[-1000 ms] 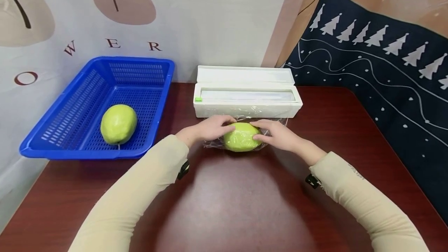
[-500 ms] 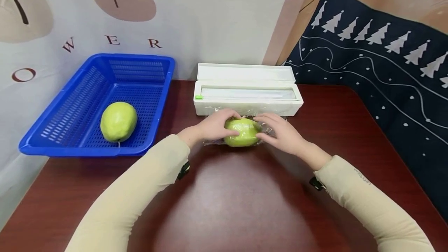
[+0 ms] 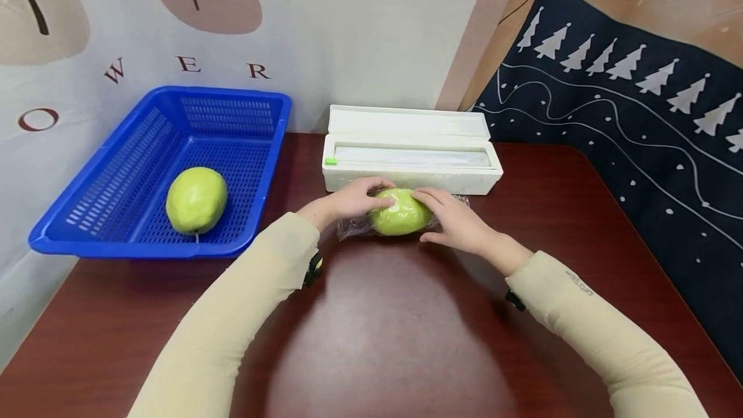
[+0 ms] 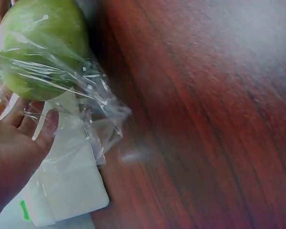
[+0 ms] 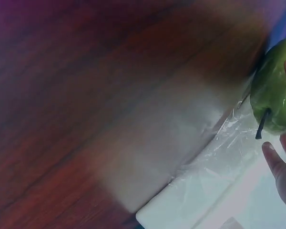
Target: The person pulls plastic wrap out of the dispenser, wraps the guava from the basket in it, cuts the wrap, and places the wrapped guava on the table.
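Green fruit [image 3: 400, 217] is held at its L end by L hand [image 3: 352, 200], grip spread to fruit's width, thumb on top. R hand [image 3: 461, 223] is opened wide, fingertips at far R edge, thumb held just off. Fruit's wrapped in shiny, creased clear film [image 4: 107, 100], w/ dark stem [image 5: 262, 125] at R end; placed on surface [image 3: 383, 315], nr front of white box [image 3: 415, 179].

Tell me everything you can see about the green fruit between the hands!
The green fruit is smooth and rounded, with a dark stem on the end near the right hand. Shiny, crinkly clear film stretches over it, with loose bits sticking out. It lies on its side on the reddish-brown table, in front of the white box. The left hand holds it, and the right hand touches its far edge.
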The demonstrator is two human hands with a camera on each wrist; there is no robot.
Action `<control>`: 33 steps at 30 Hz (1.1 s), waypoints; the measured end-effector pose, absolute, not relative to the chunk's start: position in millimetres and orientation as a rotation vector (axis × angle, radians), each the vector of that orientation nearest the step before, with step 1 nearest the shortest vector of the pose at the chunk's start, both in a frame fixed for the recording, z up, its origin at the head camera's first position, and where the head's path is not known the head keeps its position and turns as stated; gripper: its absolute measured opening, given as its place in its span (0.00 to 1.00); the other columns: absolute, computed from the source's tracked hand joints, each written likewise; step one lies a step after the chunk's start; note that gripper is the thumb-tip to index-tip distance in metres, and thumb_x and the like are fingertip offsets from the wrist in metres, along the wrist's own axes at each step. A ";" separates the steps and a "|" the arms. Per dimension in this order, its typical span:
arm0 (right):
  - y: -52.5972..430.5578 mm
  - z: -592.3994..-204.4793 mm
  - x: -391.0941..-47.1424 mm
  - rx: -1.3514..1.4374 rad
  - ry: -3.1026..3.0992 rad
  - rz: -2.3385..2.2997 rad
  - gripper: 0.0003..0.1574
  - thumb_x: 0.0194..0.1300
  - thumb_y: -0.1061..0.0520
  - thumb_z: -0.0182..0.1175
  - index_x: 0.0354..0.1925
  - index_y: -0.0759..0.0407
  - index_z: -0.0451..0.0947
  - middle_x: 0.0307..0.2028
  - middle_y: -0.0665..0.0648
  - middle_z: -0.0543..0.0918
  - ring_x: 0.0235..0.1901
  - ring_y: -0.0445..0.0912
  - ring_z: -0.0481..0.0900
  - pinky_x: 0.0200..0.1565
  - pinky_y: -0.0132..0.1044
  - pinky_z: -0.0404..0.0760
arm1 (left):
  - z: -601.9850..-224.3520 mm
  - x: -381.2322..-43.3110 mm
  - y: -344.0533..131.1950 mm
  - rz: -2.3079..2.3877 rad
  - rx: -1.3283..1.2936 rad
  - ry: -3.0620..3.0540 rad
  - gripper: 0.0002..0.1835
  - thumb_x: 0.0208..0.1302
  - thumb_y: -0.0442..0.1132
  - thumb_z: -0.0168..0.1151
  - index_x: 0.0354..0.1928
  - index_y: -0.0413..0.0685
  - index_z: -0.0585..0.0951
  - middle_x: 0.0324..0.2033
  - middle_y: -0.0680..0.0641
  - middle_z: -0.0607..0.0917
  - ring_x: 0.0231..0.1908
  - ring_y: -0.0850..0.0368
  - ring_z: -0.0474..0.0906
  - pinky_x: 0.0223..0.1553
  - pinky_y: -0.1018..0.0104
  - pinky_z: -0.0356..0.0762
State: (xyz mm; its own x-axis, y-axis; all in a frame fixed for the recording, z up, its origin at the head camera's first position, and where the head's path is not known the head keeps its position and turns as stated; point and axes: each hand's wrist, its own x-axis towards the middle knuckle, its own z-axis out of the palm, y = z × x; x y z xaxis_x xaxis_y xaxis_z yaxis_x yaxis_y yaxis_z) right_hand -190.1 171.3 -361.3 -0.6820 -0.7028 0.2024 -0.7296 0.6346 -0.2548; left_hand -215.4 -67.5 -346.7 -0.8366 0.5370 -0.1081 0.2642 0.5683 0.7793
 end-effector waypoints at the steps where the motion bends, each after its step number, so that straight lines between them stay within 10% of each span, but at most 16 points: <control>1: 170.1 -361.4 -191.5 1.203 -2.767 0.488 0.48 0.48 0.55 0.72 0.64 0.65 0.62 0.59 0.63 0.70 0.60 0.55 0.67 0.62 0.49 0.66 | -347.0 -214.7 -68.0 1.132 0.677 2.506 0.25 0.65 0.45 0.55 0.61 0.42 0.69 0.59 0.41 0.74 0.61 0.47 0.68 0.63 0.55 0.64; 18: 166.4 -361.4 -203.5 1.069 -2.834 0.902 0.39 0.49 0.60 0.71 0.58 0.65 0.67 0.54 0.62 0.73 0.51 0.53 0.72 0.49 0.43 0.79 | -363.1 -198.6 -73.5 0.932 0.957 2.769 0.42 0.42 0.45 0.76 0.60 0.44 0.66 0.56 0.44 0.68 0.60 0.48 0.62 0.63 0.53 0.63; 33: 164.3 -359.6 -216.5 0.996 -2.929 1.167 0.44 0.51 0.62 0.69 0.64 0.68 0.62 0.60 0.67 0.69 0.58 0.58 0.70 0.55 0.50 0.74 | -358.1 -214.0 -72.3 1.053 0.740 2.645 0.37 0.56 0.46 0.65 0.64 0.39 0.63 0.61 0.40 0.69 0.62 0.49 0.65 0.64 0.55 0.62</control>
State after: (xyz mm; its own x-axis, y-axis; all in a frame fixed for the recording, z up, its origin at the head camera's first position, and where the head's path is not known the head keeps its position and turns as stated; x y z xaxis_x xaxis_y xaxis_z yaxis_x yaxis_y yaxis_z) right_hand -216.5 164.3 -359.6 -0.8064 -0.5877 0.0660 -0.4721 0.5724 -0.6705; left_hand -214.0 -72.3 -358.1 -0.8549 0.5188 -0.0001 0.3767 0.6209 0.6874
